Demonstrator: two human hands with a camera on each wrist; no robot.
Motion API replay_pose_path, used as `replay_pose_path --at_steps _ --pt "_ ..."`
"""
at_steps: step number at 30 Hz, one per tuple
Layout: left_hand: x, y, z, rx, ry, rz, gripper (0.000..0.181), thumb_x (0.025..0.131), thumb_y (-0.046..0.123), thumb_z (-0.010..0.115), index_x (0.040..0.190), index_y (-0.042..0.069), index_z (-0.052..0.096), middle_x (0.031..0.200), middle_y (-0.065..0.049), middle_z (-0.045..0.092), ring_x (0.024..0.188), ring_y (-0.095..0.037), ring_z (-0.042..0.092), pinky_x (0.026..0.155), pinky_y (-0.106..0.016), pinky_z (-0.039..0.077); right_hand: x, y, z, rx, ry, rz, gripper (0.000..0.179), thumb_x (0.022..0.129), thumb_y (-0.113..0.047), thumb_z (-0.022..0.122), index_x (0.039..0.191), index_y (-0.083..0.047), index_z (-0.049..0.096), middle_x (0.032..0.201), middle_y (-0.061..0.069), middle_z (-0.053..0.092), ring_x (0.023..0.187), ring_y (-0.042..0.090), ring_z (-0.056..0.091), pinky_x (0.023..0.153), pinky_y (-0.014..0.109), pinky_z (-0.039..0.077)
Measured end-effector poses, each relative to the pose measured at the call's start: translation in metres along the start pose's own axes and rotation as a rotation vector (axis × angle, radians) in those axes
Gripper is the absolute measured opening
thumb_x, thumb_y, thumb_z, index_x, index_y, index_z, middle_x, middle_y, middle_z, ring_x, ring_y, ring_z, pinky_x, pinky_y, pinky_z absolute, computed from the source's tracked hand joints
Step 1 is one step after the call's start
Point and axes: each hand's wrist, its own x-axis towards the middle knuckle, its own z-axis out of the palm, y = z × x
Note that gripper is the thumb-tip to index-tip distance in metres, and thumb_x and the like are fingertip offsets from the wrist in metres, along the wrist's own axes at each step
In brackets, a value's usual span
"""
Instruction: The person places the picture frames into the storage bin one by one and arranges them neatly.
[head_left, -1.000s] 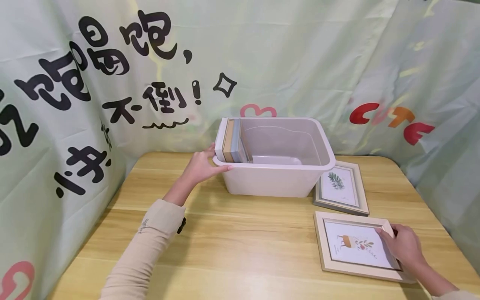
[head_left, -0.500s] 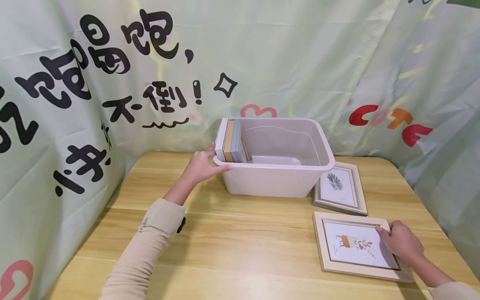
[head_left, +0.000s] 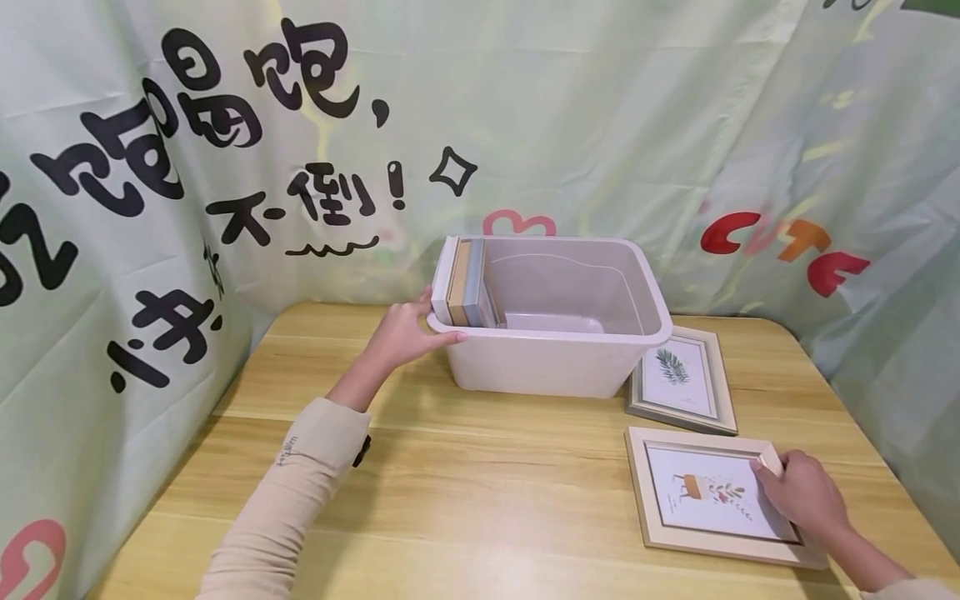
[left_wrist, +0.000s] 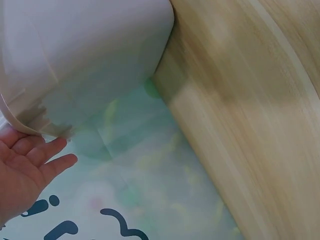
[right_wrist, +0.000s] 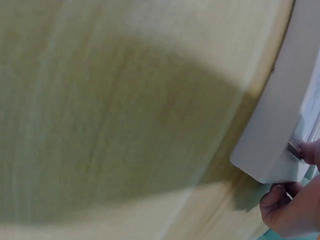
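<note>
At the back of the table stands a pale plastic bin (head_left: pixel 536 362). My left hand (head_left: pixel 401 333) holds its front left corner, thumb along the front rim and fingers at the left end; in the left wrist view the fingertips touch the rim's outside. Several picture frames (head_left: pixel 467 283) stand on edge inside, packed against the bin's left wall. My right hand (head_left: pixel 806 492) grips the right side of a light wood picture frame (head_left: pixel 708 542) with a deer and plant print, thumb on top and fingers curled at its edge. Whether this frame is raised from the table I cannot tell.
Another picture frame (head_left: pixel 678 375), with a green leaf print, lies face up beside the bin's right end, partly hidden by it. A printed cloth (head_left: pixel 585 117) hangs behind and around the wooden table (head_left: pixel 465 500).
</note>
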Motion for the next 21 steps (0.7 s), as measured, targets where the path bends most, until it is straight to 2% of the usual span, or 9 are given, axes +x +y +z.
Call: replay_pose_path --at_steps 2,4,7,9,11,14,16,18,21 --pt "0.0 0.001 0.0 0.003 -0.007 -0.002 0.067 0.07 0.054 0.073 0.108 -0.001 0.066 0.141 -0.021 0.038 0.05 -0.011 0.033 0.056 -0.027 0.038 -0.001 0.0 0.001 -0.003 0.01 0.013 0.045 0.09 -0.025 0.054 0.096 0.019 0.045 0.075 0.024 0.052 0.067 0.03 0.05 0.053 0.036 0.038" --pt "0.0 0.001 0.0 0.006 -0.004 0.001 0.066 0.07 0.054 0.073 0.107 -0.001 0.067 0.141 -0.021 0.038 0.052 -0.014 0.036 0.058 -0.028 0.039 -0.001 -0.001 0.001 -0.014 0.001 0.025 0.043 0.09 -0.026 0.052 0.094 0.017 0.046 0.073 0.021 0.05 0.066 0.029 0.049 0.051 0.035 0.037" --pt "0.0 0.001 0.0 0.016 0.009 0.009 0.063 0.07 0.053 0.073 0.106 0.001 0.068 0.14 -0.022 0.04 0.063 -0.02 0.053 0.063 -0.029 0.042 -0.001 -0.004 0.0 -0.046 -0.028 0.043 0.041 0.091 -0.026 0.05 0.09 0.014 0.046 0.069 0.017 0.047 0.064 0.026 0.047 0.05 0.033 0.035" --pt "0.0 0.001 0.001 0.019 0.014 0.012 0.063 0.071 0.053 0.073 0.107 0.002 0.068 0.139 -0.022 0.04 0.066 -0.022 0.054 0.064 -0.029 0.042 -0.001 -0.006 -0.002 -0.061 -0.043 0.052 0.039 0.091 -0.026 0.049 0.087 0.013 0.045 0.068 0.016 0.045 0.062 0.025 0.045 0.049 0.032 0.034" --pt "0.0 0.0 0.001 0.023 0.018 0.013 0.063 0.07 0.053 0.073 0.106 0.002 0.068 0.139 -0.023 0.041 0.062 -0.019 0.051 0.061 -0.028 0.041 -0.002 -0.008 -0.004 -0.072 -0.059 0.059 0.039 0.091 -0.026 0.048 0.087 0.012 0.044 0.066 0.014 0.044 0.061 0.025 0.045 0.049 0.032 0.034" --pt "0.0 0.0 0.0 0.024 0.014 0.007 0.062 0.071 0.054 0.073 0.106 0.002 0.068 0.139 -0.022 0.04 0.052 -0.014 0.032 0.054 -0.028 0.037 -0.001 -0.01 -0.01 -0.095 -0.066 0.036 0.037 0.092 -0.026 0.045 0.085 0.01 0.041 0.063 0.013 0.043 0.059 0.025 0.045 0.048 0.034 0.033" --pt "0.0 0.0 0.0 0.027 0.013 0.004 0.062 0.071 0.054 0.072 0.105 0.003 0.068 0.139 -0.022 0.04 0.052 -0.012 0.029 0.053 -0.027 0.036 0.0 -0.011 -0.016 -0.105 -0.069 0.012 0.037 0.092 -0.026 0.046 0.085 0.01 0.04 0.062 0.013 0.043 0.058 0.025 0.045 0.047 0.035 0.033" --pt "0.0 0.0 0.0 0.029 0.011 0.0 0.063 0.071 0.055 0.072 0.107 0.003 0.068 0.14 -0.022 0.04 0.052 -0.013 0.032 0.055 -0.027 0.037 0.002 -0.013 -0.023 -0.115 -0.068 -0.018 0.036 0.091 -0.024 0.047 0.086 0.011 0.04 0.062 0.013 0.044 0.057 0.025 0.045 0.047 0.034 0.033" --pt "0.0 0.001 0.0 0.029 0.012 -0.003 0.064 0.071 0.055 0.072 0.11 0.004 0.067 0.14 -0.021 0.04 0.061 -0.02 0.048 0.061 -0.029 0.041 0.005 -0.017 -0.034 -0.124 -0.087 -0.051 0.033 0.091 -0.022 0.049 0.085 0.01 0.045 0.064 0.012 0.045 0.059 0.024 0.044 0.049 0.032 0.031"
